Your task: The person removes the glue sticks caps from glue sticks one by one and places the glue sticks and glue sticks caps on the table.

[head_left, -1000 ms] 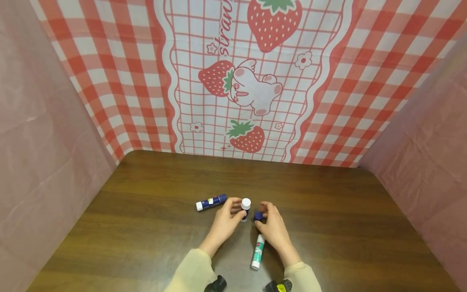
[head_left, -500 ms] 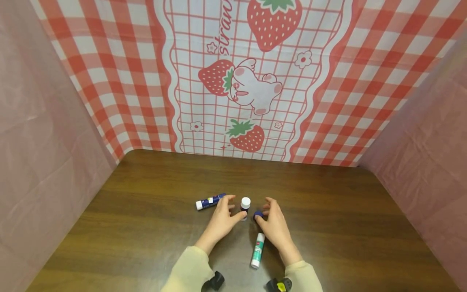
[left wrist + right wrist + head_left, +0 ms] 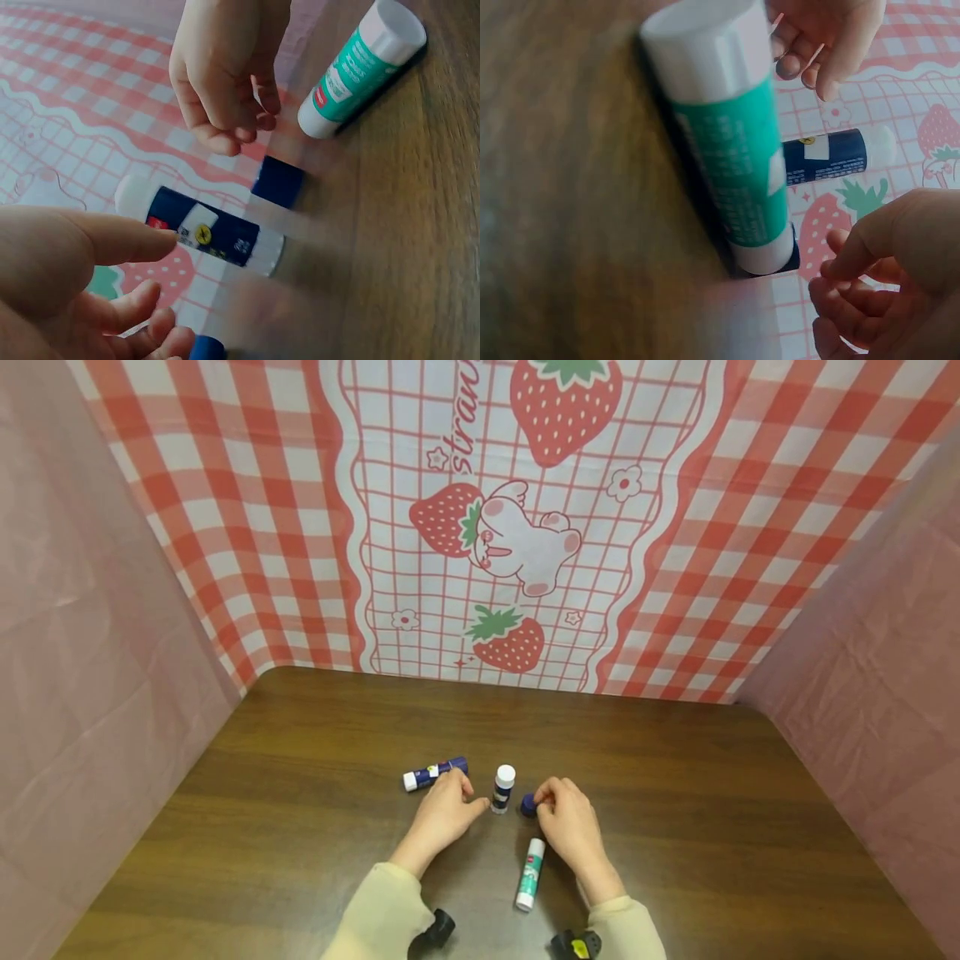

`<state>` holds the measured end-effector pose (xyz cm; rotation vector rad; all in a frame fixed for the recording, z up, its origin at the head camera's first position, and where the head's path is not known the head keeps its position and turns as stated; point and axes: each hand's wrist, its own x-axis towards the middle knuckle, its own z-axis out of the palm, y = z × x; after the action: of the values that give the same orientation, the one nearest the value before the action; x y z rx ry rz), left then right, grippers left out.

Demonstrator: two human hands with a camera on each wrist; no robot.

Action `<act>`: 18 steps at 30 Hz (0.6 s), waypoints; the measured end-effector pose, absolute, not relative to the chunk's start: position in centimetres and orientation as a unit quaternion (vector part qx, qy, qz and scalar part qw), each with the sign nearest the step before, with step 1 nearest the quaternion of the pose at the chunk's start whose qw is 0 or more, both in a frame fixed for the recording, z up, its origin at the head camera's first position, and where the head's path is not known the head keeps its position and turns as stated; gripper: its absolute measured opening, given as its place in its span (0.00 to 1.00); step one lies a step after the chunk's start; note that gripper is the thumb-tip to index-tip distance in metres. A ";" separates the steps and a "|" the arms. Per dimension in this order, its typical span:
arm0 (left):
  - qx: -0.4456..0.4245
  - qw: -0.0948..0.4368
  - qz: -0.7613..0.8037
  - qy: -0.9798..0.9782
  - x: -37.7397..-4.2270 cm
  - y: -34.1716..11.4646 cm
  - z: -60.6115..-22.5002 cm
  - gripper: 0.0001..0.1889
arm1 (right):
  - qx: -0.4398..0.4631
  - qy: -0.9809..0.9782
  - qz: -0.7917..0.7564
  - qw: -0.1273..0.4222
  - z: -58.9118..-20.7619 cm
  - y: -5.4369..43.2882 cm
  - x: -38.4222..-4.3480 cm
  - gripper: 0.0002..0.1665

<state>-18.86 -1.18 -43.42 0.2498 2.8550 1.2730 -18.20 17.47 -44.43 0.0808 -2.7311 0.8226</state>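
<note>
A dark-blue glue stick (image 3: 502,795) stands upright on the table, white end up. My left hand (image 3: 442,814) is just left of it, thumb extended toward its base and fingers loosely bent. Those fingers overlap the blue end of a second dark-blue glue stick (image 3: 422,777), which lies on its side. To the right of the upright stick sits a small dark-blue cap (image 3: 278,181). Beside that cap is my right hand (image 3: 573,822), fingers loosely curled; the left wrist view shows a gap between hand and cap.
A green and white glue stick (image 3: 530,875) lies nearer the body, between the forearms. The brown wooden table (image 3: 300,727) meets a red-checked strawberry cloth (image 3: 540,568) at the back. Pink cloth hangs along both sides.
My left hand has let go of the upright glue stick and moved left toward the lying one. My right hand has released the blue cap and drawn slightly right.
</note>
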 end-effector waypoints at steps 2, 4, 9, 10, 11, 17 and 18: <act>0.094 0.006 0.388 0.917 -18.7 -1.0 -43.2 0.12 | 0.036 -0.949 0.282 0.136 -44.3 17.5 -18.2 0.09; 0.111 0.010 0.379 0.919 -18.4 -0.8 -43.0 0.11 | 0.045 -0.950 0.281 0.126 -44.1 17.6 -18.2 0.09; 0.162 0.017 0.360 0.919 -17.7 -0.3 -43.2 0.09 | 0.082 -0.955 0.273 0.086 -43.6 17.9 -17.8 0.11; 0.179 0.022 0.352 0.919 -17.5 -0.3 -43.3 0.09 | 0.090 -0.956 0.270 0.073 -43.5 18.0 -17.7 0.11; 0.196 0.026 0.343 0.918 -17.4 -0.2 -43.4 0.09 | 0.100 -0.957 0.265 0.059 -43.4 18.0 -17.7 0.11; 0.272 0.064 0.306 0.910 -16.4 0.1 -43.4 0.09 | 0.158 -0.953 0.259 -0.011 -43.1 18.4 -17.2 0.14; 0.275 0.067 0.306 0.909 -16.2 0.3 -43.3 0.09 | 0.170 -0.951 0.259 -0.016 -43.1 18.5 -17.3 0.15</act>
<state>-16.24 0.25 -43.32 0.8293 2.7408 0.9211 -17.25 18.53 -43.07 0.5384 -3.0174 0.8228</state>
